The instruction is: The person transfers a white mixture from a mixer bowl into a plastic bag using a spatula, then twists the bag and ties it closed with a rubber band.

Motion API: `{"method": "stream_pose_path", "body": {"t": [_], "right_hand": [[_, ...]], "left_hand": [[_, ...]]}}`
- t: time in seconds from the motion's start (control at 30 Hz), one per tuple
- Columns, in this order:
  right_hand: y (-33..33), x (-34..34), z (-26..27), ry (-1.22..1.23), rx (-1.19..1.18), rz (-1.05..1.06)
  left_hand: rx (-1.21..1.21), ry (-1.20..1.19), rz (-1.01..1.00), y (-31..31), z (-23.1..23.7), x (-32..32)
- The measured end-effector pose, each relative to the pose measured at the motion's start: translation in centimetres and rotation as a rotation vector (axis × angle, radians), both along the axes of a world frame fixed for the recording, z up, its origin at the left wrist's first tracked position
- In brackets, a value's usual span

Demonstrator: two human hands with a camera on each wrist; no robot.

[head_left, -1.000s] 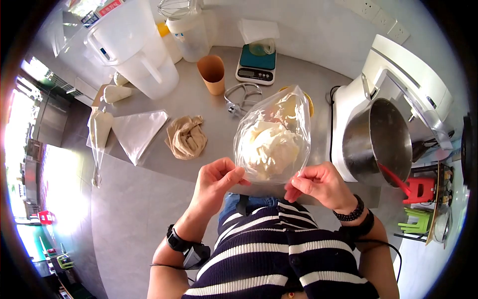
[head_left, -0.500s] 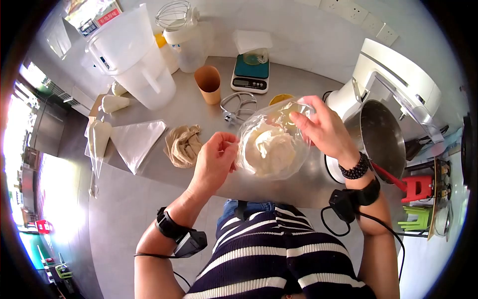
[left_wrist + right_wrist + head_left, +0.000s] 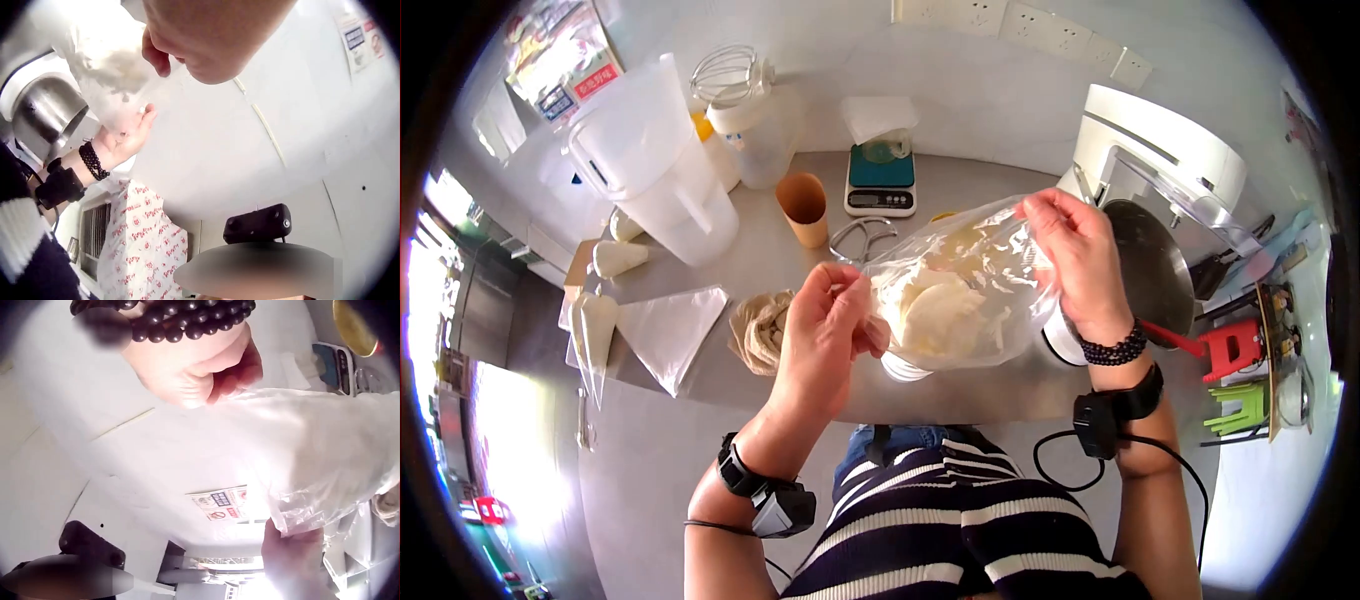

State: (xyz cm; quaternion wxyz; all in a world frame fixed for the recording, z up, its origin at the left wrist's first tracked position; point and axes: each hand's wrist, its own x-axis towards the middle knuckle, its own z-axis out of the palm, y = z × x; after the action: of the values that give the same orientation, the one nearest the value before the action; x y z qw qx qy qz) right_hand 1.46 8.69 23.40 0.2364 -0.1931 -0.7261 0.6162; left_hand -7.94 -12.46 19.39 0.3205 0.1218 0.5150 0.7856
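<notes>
A clear plastic bag (image 3: 990, 290) with a white creamy mass (image 3: 935, 312) inside is stretched between both hands above the counter. The left hand (image 3: 825, 325) pinches its left edge with curled fingers. At its upper right edge, the right hand (image 3: 1080, 255) grips the plastic between thumb and fingers. The right wrist view shows the right hand (image 3: 200, 369) pinching one end of the bag (image 3: 319, 444), the left hand (image 3: 297, 556) at another edge. In the left wrist view the bag (image 3: 109, 69) lies between the hands.
A stand mixer (image 3: 1160, 150) with a steel bowl (image 3: 1145, 265) stands right. Behind are a scale (image 3: 880, 185), a brown cup (image 3: 803, 210) and a beater (image 3: 862, 240). Left are a cloth (image 3: 760, 332), flat bags (image 3: 670, 330), filled piping bags (image 3: 595, 325) and clear jugs (image 3: 650, 150).
The right hand has moved up and to the right from the bag's near edge to its upper right. The bag is now stretched sideways, and the white mass lies toward the left hand.
</notes>
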Motion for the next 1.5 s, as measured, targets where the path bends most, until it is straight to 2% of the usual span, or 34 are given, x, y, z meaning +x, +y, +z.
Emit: {"method": "stream_pose_path", "body": {"t": [0.17, 0.2, 0.23, 0.3, 0.37, 0.43, 0.47, 0.57, 0.73, 0.77, 0.97, 1.17, 1.37, 1.5], "right_hand": [[-1.6, 2.3, 6.3, 0.103, -0.028, -0.17], [-1.4, 3.6, 7.7, 0.133, -0.093, -0.072], [-1.3, 4.4, 8.0, 0.243, 0.378, -0.16], [-2.4, 6.2, 9.7, 0.379, 0.569, -0.361], [-4.6, 8.5, 11.8, 0.463, 0.256, -0.516], [-5.9, 11.0, 12.2, 0.508, 0.27, -0.59], [-6.5, 12.4, 11.9, 0.513, 0.306, -0.611], [-9.4, 16.1, 10.7, 0.473, 0.142, -0.629], [-9.4, 23.3, 4.2, 0.378, 0.276, -0.469], [-9.3, 24.9, 2.9, 0.362, 0.295, -0.438], [-8.4, 32.3, -2.1, 0.291, 0.381, -0.313], [-8.7, 34.7, -2.5, 0.28, 0.484, -0.202], [-10.1, 32.9, -0.7, 0.332, 0.582, -0.087], [-10.9, 31.4, 1.0, 0.382, 0.635, -0.046]], "left_hand": [[0.162, 0.083, -0.128, 1.2, 6.3, -0.6], [0.187, 0.095, -0.17, 1.4, 7.8, -0.6], [0.179, 0.106, -0.169, 1.8, 9.6, -0.2], [0.261, 0.131, -0.263, 1.8, 12.0, 0.3], [0.273, 0.173, -0.287, 1.7, 13.9, 2.0], [0.296, 0.211, -0.365, 0.9, 14.4, 3.9], [0.304, 0.227, -0.401, 0.4, 14.2, 4.8], [0.341, 0.224, -0.438, -0.6, 12.2, 7.7], [0.035, 0.077, -0.487, -2.8, 9.3, 13.1], [0.08, -0.019, -0.502, -3.3, 9.0, 14.5], [0.196, -0.01, -0.316, -7.6, 6.4, 23.5], [0.132, 0.268, -0.315, -8.7, 6.5, 24.6], [0.001, 0.893, -0.31, -9.8, 8.6, 21.5], [-0.108, 1.193, -0.271, -10.5, 10.2, 19.4]]}}
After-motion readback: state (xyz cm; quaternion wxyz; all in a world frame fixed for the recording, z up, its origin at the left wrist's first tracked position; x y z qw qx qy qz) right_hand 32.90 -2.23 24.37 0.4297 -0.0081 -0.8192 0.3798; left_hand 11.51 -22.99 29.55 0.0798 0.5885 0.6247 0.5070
